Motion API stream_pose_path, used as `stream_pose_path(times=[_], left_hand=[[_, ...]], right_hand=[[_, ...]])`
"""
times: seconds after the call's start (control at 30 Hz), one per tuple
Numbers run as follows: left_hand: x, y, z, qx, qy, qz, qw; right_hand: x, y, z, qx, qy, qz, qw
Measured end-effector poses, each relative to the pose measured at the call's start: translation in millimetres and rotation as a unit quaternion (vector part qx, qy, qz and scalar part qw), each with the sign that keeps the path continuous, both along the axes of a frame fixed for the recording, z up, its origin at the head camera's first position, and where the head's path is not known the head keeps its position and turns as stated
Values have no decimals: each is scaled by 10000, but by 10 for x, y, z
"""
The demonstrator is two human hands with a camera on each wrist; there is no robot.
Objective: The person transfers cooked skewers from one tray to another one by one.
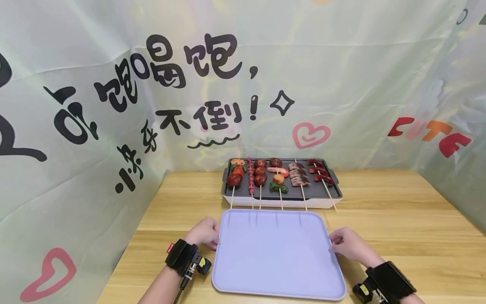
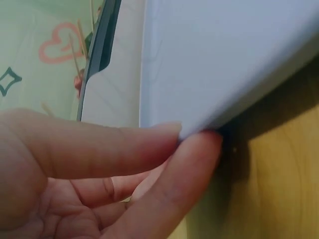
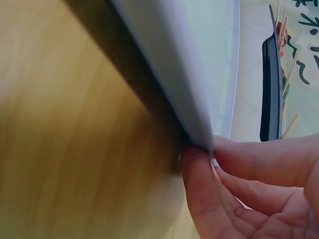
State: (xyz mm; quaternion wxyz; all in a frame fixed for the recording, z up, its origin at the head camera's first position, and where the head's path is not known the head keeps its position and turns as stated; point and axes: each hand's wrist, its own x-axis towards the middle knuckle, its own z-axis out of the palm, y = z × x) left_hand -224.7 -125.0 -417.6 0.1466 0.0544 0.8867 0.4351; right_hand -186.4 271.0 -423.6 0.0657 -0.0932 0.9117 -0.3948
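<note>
A pale lilac rectangular tray [image 1: 277, 253] with rounded corners and a low rim lies in front of the person in the head view. My left hand [image 1: 205, 233] pinches its left edge between thumb and finger, as the left wrist view shows up close on the tray [image 2: 214, 59]. On the opposite side my right hand [image 1: 350, 245] pinches the right edge; in the right wrist view the thumb and a finger meet on the rim of the tray [image 3: 187, 84]. Both wrist views show a dark shadow beneath the tray's edge.
Behind the tray stands a white grill with a dark plate [image 1: 282, 202], bearing several food skewers, among them a mushroom skewer [image 1: 260, 171] and a fish skewer [image 1: 298, 174]. Their sticks point toward the tray. Around the wooden table [image 1: 395, 202] hangs a printed cloth [image 1: 341, 84].
</note>
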Motion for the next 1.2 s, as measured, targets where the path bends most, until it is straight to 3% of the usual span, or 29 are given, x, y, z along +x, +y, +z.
stream_pose_path(times=[0.33,0.63,1.2], left_hand=[[-31,142,-14,154,3,-118,9998],[-29,233,-34,247,-35,-160,9996],[-9,230,-75,435,-183,-90,9988]], right_hand=[[0,146,24,-10,-257,-347,9991],[15,290,2,-232,-369,-211,9988],[10,295,-6,-273,-597,-456,9968]])
